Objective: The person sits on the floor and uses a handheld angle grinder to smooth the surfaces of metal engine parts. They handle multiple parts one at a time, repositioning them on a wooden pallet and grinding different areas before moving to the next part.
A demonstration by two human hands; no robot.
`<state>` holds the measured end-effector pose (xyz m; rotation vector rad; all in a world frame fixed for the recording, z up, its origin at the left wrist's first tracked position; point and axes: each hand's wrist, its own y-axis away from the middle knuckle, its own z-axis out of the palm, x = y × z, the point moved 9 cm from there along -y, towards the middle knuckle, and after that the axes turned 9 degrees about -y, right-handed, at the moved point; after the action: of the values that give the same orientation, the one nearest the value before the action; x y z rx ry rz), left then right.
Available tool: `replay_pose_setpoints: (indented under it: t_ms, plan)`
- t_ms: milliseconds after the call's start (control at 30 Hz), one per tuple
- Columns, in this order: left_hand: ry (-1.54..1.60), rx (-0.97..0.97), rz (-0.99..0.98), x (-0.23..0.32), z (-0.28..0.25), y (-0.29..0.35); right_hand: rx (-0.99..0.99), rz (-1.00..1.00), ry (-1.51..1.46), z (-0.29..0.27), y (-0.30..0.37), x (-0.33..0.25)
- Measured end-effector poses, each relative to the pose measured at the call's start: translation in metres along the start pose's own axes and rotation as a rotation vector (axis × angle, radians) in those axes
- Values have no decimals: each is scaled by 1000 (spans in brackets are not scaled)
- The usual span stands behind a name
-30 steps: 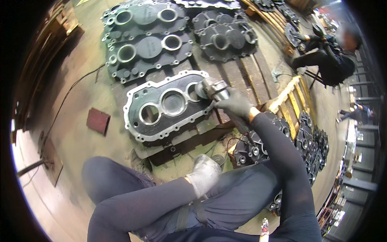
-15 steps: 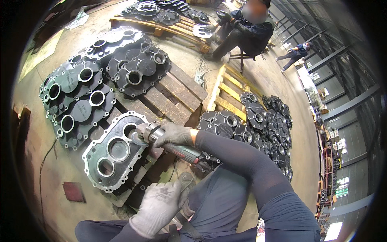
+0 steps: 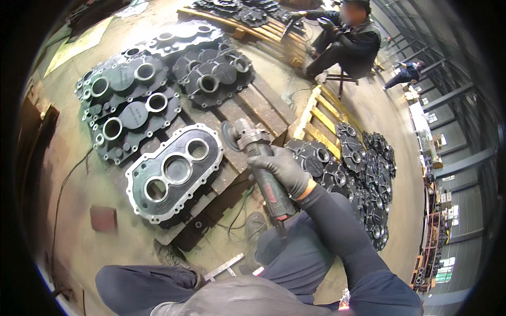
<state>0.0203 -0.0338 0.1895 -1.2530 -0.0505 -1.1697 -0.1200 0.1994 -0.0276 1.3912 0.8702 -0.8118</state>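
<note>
My right hand (image 3: 282, 169), in a dark glove, is closed round the body of an angle grinder (image 3: 270, 194). Its round disc (image 3: 230, 136) is just off the upper right end of a metal housing cover (image 3: 146, 173), which lies on a pallet with its bright, scalloped rim and three round openings facing up. Close to the camera at the bottom edge, a large grey shape (image 3: 226, 296) appears to be my gloved left hand; its fingers cannot be made out.
Several black housing covers (image 3: 129, 118) lie on the wooden pallet (image 3: 266, 102), and more are piled at right (image 3: 363, 179). A yellow pallet (image 3: 321, 118) stands beyond. A cable (image 3: 230, 226) runs near my foot. Behind, a seated person (image 3: 358, 47) holds a tool; another person (image 3: 405, 72) is farther off.
My right hand has drawn the grinder off the cover to the right, its disc no longer over the end opening. My left hand has come from beside my knee up close to the camera.
</note>
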Motion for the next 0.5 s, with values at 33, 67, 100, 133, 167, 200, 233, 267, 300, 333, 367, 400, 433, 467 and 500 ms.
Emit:
replay_pose_setpoints:
  t_ms: [33, 67, 100, 133, 167, 200, 233, 267, 300, 333, 367, 400, 433, 467, 500]
  plan:
    - [-12, -37, -7, 1, 1, -2, 7, 19, 16, -1, 2, 1]
    - [-27, -73, -11, 2, 1, -5, 12, 37, 33, 1, 4, 0]
    - [-44, -181, -84, 4, 1, -7, 31, 25, -7, 4, 7, -1]
    - [-41, -165, -120, 4, 0, -4, 31, 44, -11, 2, 1, 8]
    - [-31, -148, -151, 4, 0, -2, 17, 47, -21, 3, 0, 12]
    - [-9, -9, -139, 5, 1, 0, -9, 53, -33, 10, -1, 13]
    - [-10, 42, -134, 6, -3, 2, -25, 45, -21, 18, 1, 8]
    - [-9, 91, -127, 7, -6, 2, -29, 68, -18, 18, -2, 11]
    - [-29, 50, -134, 8, -10, 1, -40, 85, -2, 20, -4, 15]
    - [-35, 8, -149, 8, -13, 0, -42, 99, 19, 19, -6, 18]
    - [-47, -33, -166, 9, -16, -1, -33, 117, 35, 16, -11, 24]
    - [-48, -74, -192, 8, -19, 1, -23, 134, 16, 16, -10, 22]
    - [-22, -109, -175, 7, -21, 1, -23, 122, 16, 15, -11, 22]
    - [-1, -135, -167, 5, -24, 2, -22, 112, 13, 15, -12, 24]
    - [38, -157, -113, 2, -28, 4, -25, 123, 5, 18, -14, 26]
